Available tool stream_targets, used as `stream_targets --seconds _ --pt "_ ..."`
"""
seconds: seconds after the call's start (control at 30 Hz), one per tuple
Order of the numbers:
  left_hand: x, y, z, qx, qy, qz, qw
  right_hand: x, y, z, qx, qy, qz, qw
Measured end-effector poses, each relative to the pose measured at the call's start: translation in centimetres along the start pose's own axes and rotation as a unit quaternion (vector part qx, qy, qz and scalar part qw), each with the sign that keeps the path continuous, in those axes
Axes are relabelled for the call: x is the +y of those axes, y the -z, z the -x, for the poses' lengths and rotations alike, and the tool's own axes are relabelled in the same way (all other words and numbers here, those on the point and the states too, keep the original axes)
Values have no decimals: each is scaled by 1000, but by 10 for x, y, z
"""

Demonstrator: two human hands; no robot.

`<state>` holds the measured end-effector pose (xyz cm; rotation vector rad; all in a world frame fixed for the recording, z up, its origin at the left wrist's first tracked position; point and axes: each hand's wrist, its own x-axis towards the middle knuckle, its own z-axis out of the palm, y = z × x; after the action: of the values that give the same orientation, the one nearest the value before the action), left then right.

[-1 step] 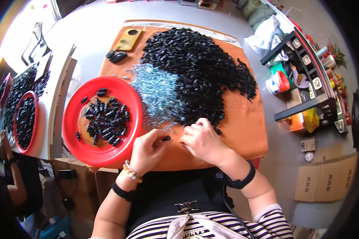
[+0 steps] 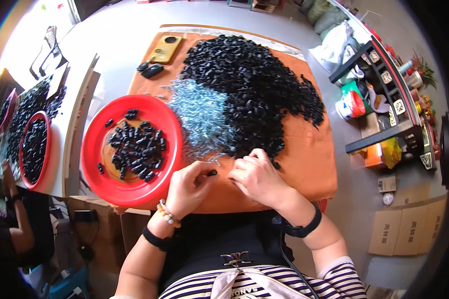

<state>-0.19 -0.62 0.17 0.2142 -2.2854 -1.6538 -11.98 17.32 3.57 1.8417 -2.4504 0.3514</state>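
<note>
We see bare orange cloth (image 2: 309,164) right of hands; black parts heap (image 2: 254,89) and screw pile (image 2: 202,117) block far side, red tray (image 2: 92,164) blocks left, perhaps touching pile.

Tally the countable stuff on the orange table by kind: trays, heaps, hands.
Red tray: 1
Heap of black parts: 1
Heap of silver metal pieces: 1
Hands, left hand and right hand: 2
Total: 5

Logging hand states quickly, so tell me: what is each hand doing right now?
Left hand: closed, pinching a small black plastic piece at its fingertips.
Right hand: fingers curled on the orange table cover; what it holds cannot be told.
</note>
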Motion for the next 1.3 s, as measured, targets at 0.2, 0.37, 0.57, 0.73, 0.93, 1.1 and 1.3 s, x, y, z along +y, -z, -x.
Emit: stream_targets --seconds 0.2,0.37,0.57,0.73,0.93,1.1,1.3 --pt "-2 -2 2 3 -11 15 1000 -2 2 7 8 -22 -34 999" --pt "-1 -1 1 0 -4 13 1000 -4 5 8 20 -37 -65 997" --pt "0 1 1 -1 13 12 1000 -5 5 7 -20 -41 -57 997" --pt "-1 -1 0 4 4 -2 1000 -8 5 10 -7 -57 -19 998" --pt "1 0 1 -5 15 -18 1000 -18 3 14 25 -53 -35 998" --pt "3 2 0 -16 14 -26 999 -20 -1 9 126 -69 -110 984" --pt "1 3 1 -33 32 16 999 -24 -3 -8 174 -126 -232 949"
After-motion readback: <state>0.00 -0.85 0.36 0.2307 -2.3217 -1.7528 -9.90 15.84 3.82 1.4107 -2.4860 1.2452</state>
